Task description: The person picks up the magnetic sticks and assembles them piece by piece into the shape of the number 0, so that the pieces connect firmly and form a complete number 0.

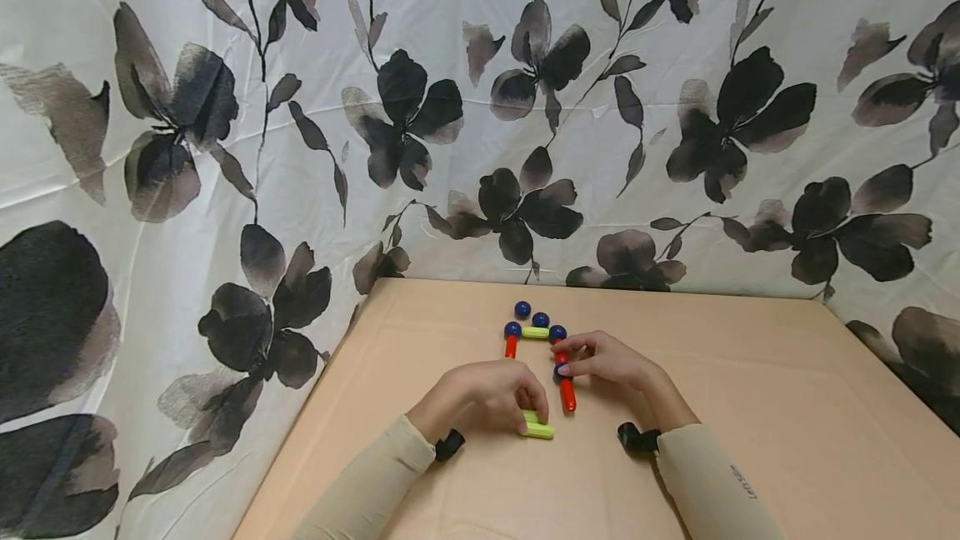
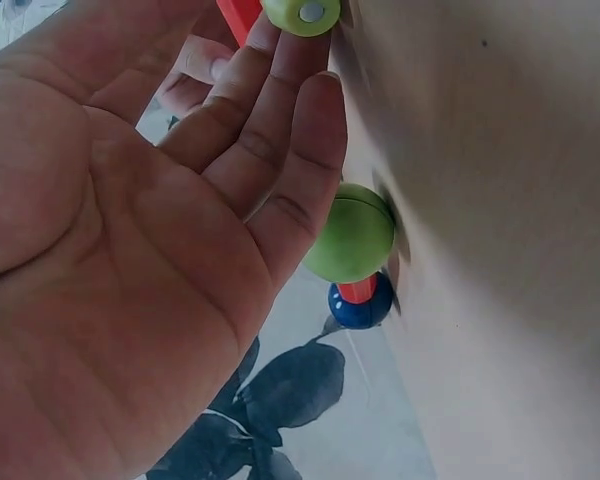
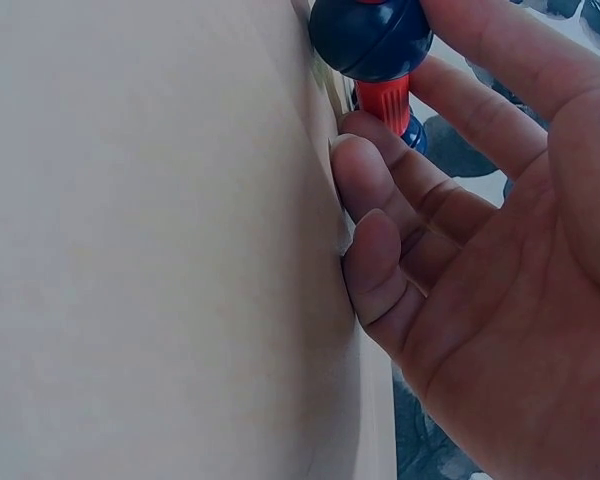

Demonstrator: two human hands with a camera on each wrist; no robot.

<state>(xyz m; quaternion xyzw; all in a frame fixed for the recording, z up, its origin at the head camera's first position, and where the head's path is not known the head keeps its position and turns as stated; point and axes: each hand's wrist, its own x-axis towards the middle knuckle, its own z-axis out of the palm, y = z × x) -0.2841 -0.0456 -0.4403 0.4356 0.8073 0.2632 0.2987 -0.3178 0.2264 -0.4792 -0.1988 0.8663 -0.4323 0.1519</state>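
The left hand (image 1: 491, 390) has its grip closed at the fingertips on a lime stick (image 1: 532, 417), left of the middle of the worktop (image 1: 750, 382) and well in from its far edge; a second lime stick (image 1: 538, 432) lies just beside it, on the near side. The right hand (image 1: 611, 358) has its grip pinched about a blue ball (image 1: 558, 372), farther up the worktop and a little to the right, its fingers also covering part of the red stick that runs from there to the far right blue ball (image 1: 557, 332). Another red stick (image 1: 568, 397) reaches from the pinched ball toward the near edge. Closer to the far edge, a lime crosspiece (image 1: 535, 332) spans to the far left blue ball (image 1: 513, 329), from which a left red stick (image 1: 511, 347) runs back behind the left hand. That hand blocks the head view of a green ball (image 2: 351, 235), which the left wrist camera shows. Two more blue balls (image 1: 522, 308) sit between the crosspiece and the far edge. A black strap (image 1: 450, 446) rounds each wrist below the beige sleeves (image 1: 375, 482), and a floral cloth (image 1: 622, 165) hangs beyond the far edge.
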